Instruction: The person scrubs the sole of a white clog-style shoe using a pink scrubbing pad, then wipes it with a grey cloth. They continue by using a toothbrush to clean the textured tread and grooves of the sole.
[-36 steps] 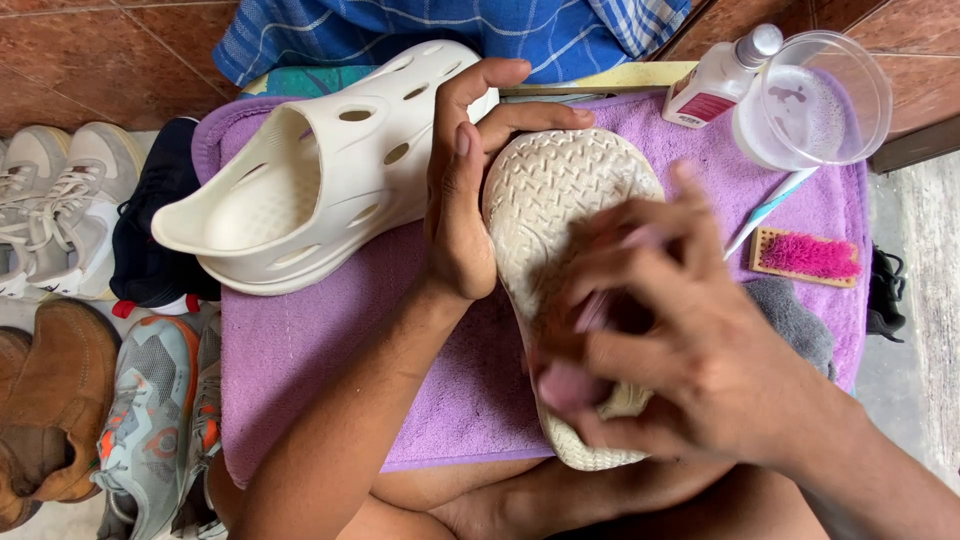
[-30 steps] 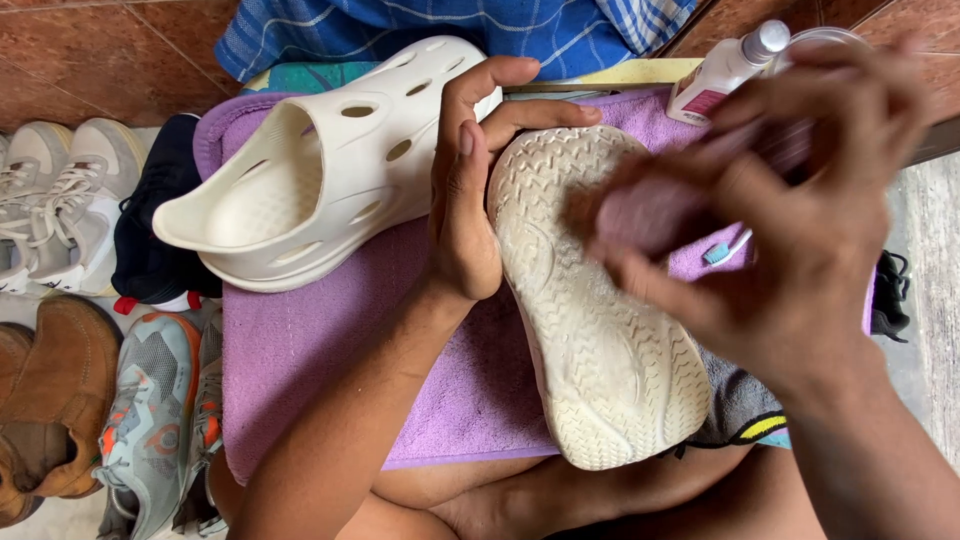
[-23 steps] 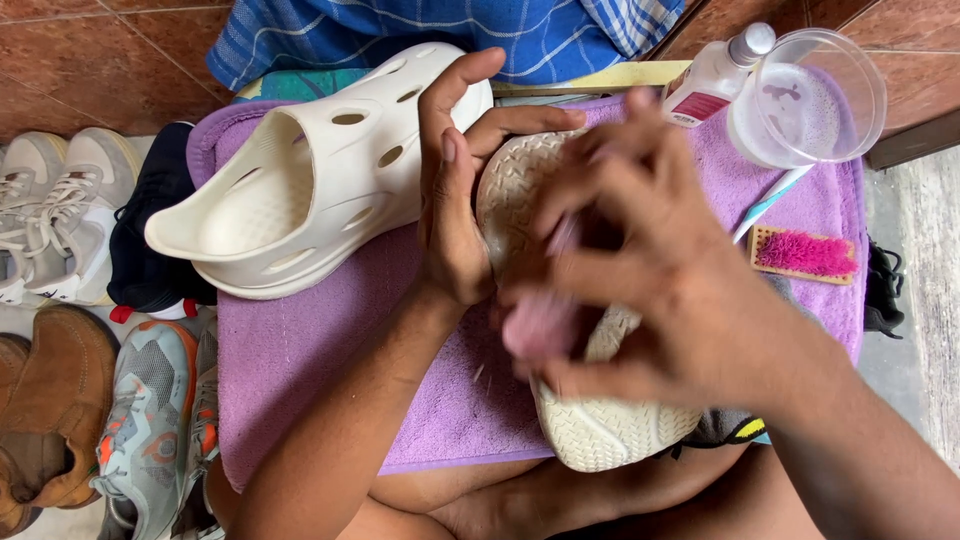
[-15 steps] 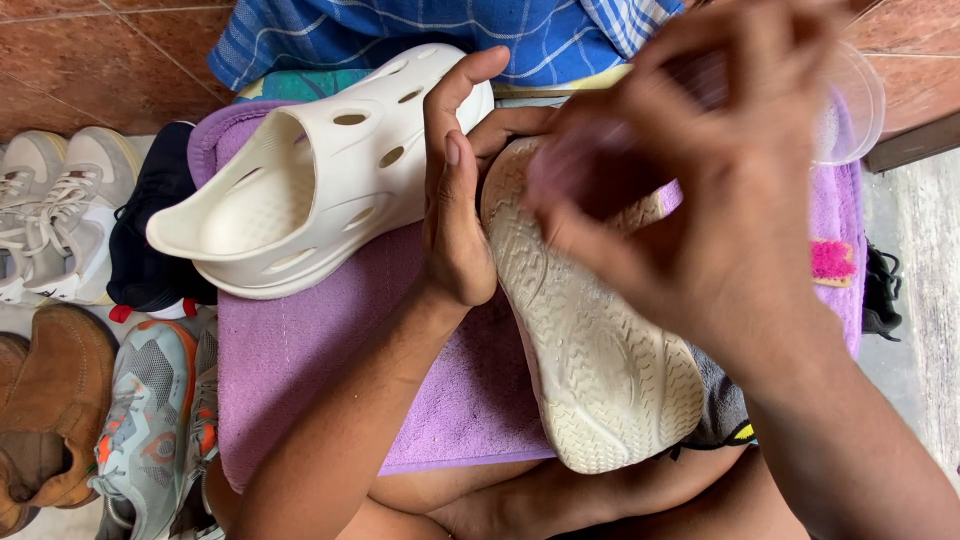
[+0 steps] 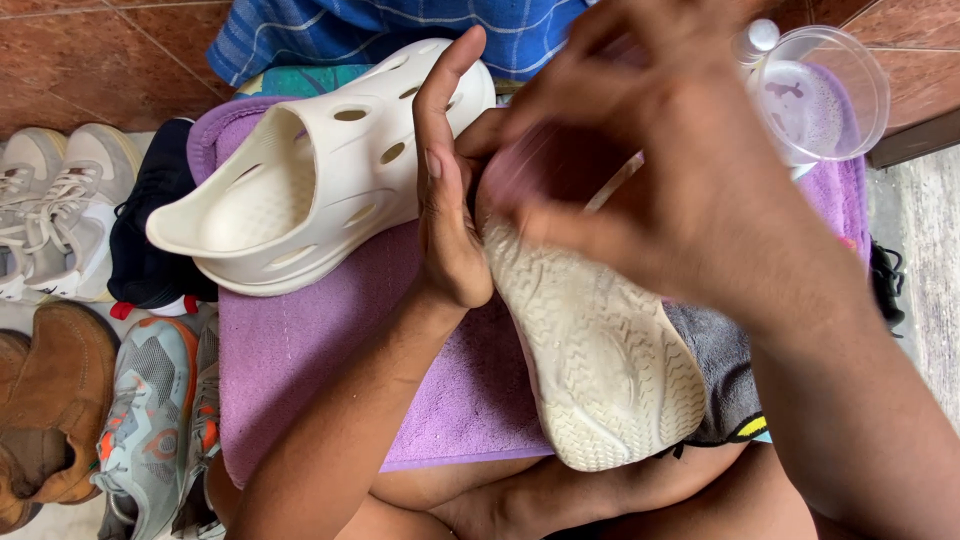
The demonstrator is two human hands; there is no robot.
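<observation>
Purple towel on our lap carries an upright cream clog, while our left hand clamps the upturned cream clog sole and our blurred right hand pinches something pinkish, grip unclear.

Sneakers, a brown boot and blue cloth lie nearby.

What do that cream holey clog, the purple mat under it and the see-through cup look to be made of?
The cream perforated clog looks like moulded foam or rubber: matte, seamless, with punched oval holes. The purple mat looks like terry cloth with a fuzzy looped pile. The clear round cup is probably thin plastic, glossy and transparent.
</observation>
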